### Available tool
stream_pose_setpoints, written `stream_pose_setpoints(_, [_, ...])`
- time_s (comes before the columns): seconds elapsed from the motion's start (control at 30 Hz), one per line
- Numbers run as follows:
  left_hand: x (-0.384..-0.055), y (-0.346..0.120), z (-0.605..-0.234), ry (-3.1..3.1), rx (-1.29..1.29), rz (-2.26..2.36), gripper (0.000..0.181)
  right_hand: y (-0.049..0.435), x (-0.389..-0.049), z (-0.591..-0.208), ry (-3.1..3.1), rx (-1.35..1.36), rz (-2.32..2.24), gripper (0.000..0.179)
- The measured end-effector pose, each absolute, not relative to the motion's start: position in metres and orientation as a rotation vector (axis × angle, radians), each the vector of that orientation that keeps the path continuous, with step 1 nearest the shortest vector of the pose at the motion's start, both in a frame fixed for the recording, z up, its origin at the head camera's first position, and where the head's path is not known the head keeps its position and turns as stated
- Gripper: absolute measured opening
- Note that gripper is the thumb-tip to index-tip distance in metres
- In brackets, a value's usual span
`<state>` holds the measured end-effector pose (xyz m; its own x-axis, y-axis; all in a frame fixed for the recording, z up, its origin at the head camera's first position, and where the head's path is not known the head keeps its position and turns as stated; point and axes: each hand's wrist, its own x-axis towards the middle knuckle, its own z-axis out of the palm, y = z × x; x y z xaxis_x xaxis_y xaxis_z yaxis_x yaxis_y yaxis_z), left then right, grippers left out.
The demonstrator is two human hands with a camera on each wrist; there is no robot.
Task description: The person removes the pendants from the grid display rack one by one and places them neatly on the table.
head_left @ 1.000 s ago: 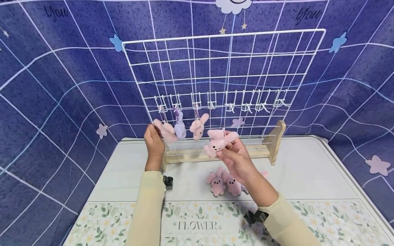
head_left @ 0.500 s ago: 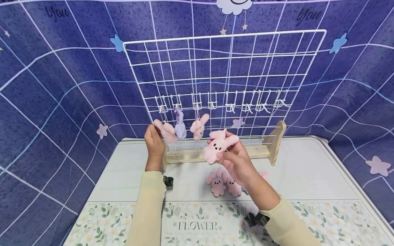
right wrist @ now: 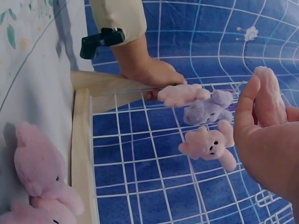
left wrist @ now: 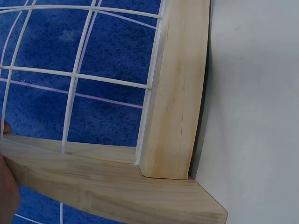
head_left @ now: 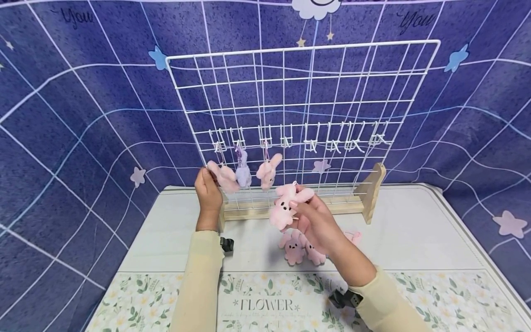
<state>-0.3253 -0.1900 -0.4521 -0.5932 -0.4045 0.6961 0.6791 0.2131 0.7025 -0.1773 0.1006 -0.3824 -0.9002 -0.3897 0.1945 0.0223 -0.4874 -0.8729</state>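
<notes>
My right hand (head_left: pixel 317 223) pinches a pink plush bunny keychain (head_left: pixel 283 208) between thumb and fingers, in front of the grid. Its small ring shows between the ears. My left hand (head_left: pixel 209 193) grips the wooden side of the white wire grid rack (head_left: pixel 283 99); in the right wrist view the same hand (right wrist: pixel 156 72) wraps that end piece. From hooks on the left hang a pink plush (head_left: pixel 226 177), a lavender plush (head_left: pixel 243 175) and another pink bunny (head_left: pixel 267 173). In the right wrist view, my right hand (right wrist: pixel 268 149) holds the plush (right wrist: pixel 270 95) edge-on.
More bare hooks (head_left: pixel 332 144) run along the grid to the right. Below my right hand, several plush bunnies (head_left: pixel 293 249) lie on the white table, partly hidden by the forearm. A floral mat (head_left: pixel 265 295) covers the front. The rack's wooden foot (head_left: pixel 375 193) stands at right.
My right hand has moved slightly down and toward me with the pink bunny, turning it more upright. The left hand stays where it was.
</notes>
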Motion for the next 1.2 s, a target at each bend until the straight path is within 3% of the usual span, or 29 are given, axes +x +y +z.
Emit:
stream_pose_setpoints(0.23, [-0.323,-0.189,-0.451,-1.602,-0.241,-1.538,0.037,0.097,-0.178,-0.387,1.597,-0.491,-2.364,0.052])
stream_pose_setpoints(0.63, [-0.325,-0.191,-0.453,-1.586,-0.289,-1.545,0.037,0.095,-0.182,-0.395,1.874,-0.56,-2.156,0.058])
stream_pose_setpoints(1.03, [-0.324,-0.189,-0.451,-1.589,-0.257,-1.533,0.037,0.092,-0.184,-0.409,2.011,-0.717,-1.926,0.047])
stream_pose_setpoints(1.2, [-0.326,-0.19,-0.452,-1.586,-0.26,-1.532,0.037,0.089,-0.187,-0.414,2.1,-0.656,-1.81,0.06])
